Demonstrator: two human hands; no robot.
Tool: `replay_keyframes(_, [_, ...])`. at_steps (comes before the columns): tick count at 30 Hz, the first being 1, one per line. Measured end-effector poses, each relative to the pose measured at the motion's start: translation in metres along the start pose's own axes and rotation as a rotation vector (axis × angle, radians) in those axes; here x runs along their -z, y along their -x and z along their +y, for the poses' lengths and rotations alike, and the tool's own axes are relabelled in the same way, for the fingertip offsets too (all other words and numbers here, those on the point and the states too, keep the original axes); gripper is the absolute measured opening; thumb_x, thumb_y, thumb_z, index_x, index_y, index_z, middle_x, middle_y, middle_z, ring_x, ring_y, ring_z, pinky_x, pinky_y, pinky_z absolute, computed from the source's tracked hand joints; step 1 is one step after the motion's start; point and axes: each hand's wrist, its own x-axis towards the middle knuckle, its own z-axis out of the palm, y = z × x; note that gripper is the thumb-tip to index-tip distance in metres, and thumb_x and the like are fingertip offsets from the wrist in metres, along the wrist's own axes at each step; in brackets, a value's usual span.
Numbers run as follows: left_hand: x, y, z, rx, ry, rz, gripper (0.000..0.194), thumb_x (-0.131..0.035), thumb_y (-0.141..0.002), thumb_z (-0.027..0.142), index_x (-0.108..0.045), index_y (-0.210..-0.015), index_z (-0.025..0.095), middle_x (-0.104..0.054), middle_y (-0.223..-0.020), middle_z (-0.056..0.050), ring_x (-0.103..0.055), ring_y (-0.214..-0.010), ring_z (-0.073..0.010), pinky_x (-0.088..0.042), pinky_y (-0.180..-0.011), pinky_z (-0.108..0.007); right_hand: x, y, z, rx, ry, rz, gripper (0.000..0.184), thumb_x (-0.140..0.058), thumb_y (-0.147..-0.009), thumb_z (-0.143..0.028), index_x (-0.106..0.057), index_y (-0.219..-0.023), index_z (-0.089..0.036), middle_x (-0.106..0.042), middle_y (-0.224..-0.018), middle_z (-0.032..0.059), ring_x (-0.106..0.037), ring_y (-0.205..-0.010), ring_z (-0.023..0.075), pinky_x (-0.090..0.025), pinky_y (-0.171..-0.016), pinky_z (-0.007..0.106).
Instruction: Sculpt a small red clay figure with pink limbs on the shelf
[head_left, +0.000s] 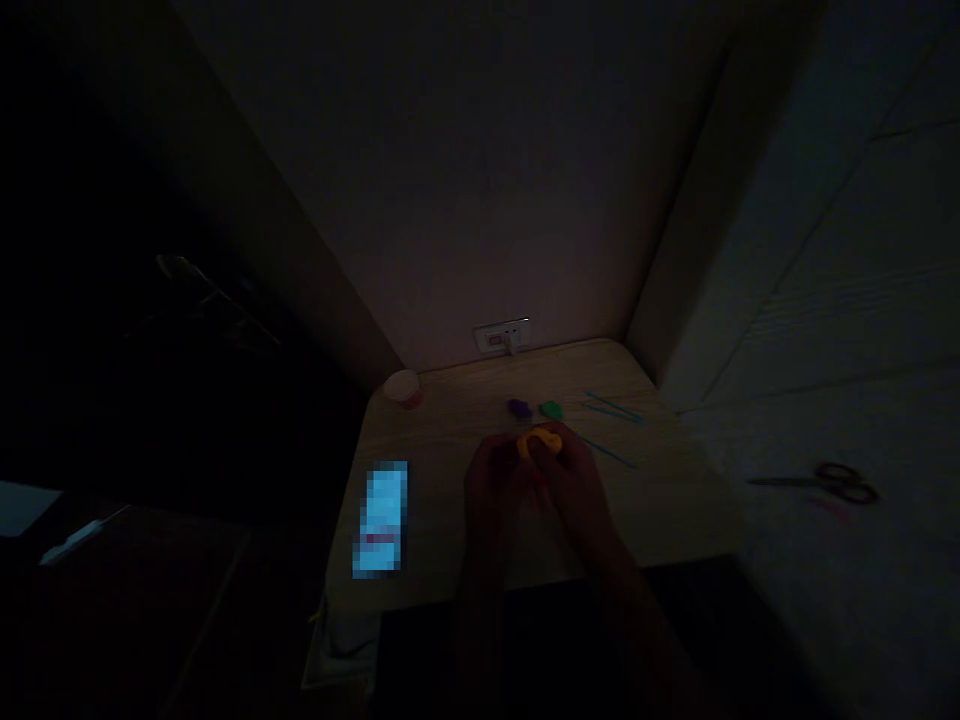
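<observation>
In dim light, my left hand (489, 478) and my right hand (576, 485) are close together over the wooden tabletop (442, 500). Between them is a soft-looking orange lump (546, 438), with the fingers of both hands closed around it. Something reddish-pink (538, 478) shows just below it, too dark to name. Just beyond my fingers lie a purple lump (519, 408) and a green lump (551, 410). Several thin blue sticks (616, 408) rest to the right of these lumps.
A lit phone (381, 520), its screen blurred, lies at the table's left. A small pale round tub (405, 388) stands at the back left corner. Behind the table is a wall socket (501, 337) with a plug in it. Scissors (836, 482) lie on a pale surface to the right.
</observation>
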Motion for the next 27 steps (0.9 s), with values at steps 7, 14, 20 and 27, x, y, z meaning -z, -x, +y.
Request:
replay_keyframes(7, [0.016, 0.009, -0.002, 0.044, -0.12, 0.063, 0.038, -0.079, -0.076, 0.049, -0.074, -0.096, 0.017, -0.079, -0.099, -0.009, -0.074, -0.092, -0.0242, -0.06, -0.081, -0.034, 0.007, 0.025, -0.005, 0.061, 0.106, 0.029, 0.019, -0.079, -0.083, -0.034, -0.07, -0.097, -0.026, -0.072, -0.091, 0.0044, -0.064, -0.077, 0.0204, -0.05, -0.065, 0.031])
replay_keyframes(14, [0.006, 0.024, 0.006, 0.011, -0.141, 0.065, 0.039, -0.083, -0.071, 0.048, -0.075, -0.095, 0.019, -0.079, -0.096, -0.009, -0.074, -0.087, -0.0238, -0.06, -0.076, -0.033, 0.005, 0.032, -0.005, 0.095, 0.115, 0.118, 0.013, -0.078, -0.085, -0.033, -0.073, -0.095, -0.026, -0.075, -0.089, 0.0052, -0.067, -0.078, 0.0224, -0.053, -0.066, 0.033])
replay_keyframes(20, [0.008, 0.028, 0.016, 0.044, -0.2, 0.071, 0.036, -0.078, -0.076, 0.05, -0.076, -0.09, 0.017, -0.077, -0.086, -0.007, -0.073, -0.083, -0.0229, -0.059, -0.073, -0.031, 0.009, 0.036, -0.014, 0.031, 0.11, 0.098, 0.016, -0.08, -0.081, -0.039, -0.074, -0.087, -0.025, -0.074, -0.082, 0.0044, -0.067, -0.074, 0.0208, -0.052, -0.066, 0.033])
replay_keyframes(27, [0.012, 0.032, 0.013, 0.075, -0.155, 0.093, 0.042, -0.079, -0.07, 0.057, -0.072, -0.071, 0.015, -0.068, -0.062, -0.002, -0.062, -0.058, -0.0164, -0.051, -0.055, -0.026, 0.01, 0.037, -0.009, -0.103, -0.154, 0.068, 0.03, -0.083, -0.076, -0.048, -0.066, -0.071, -0.023, -0.063, -0.059, -0.0016, -0.057, -0.053, 0.0159, -0.047, -0.055, 0.029])
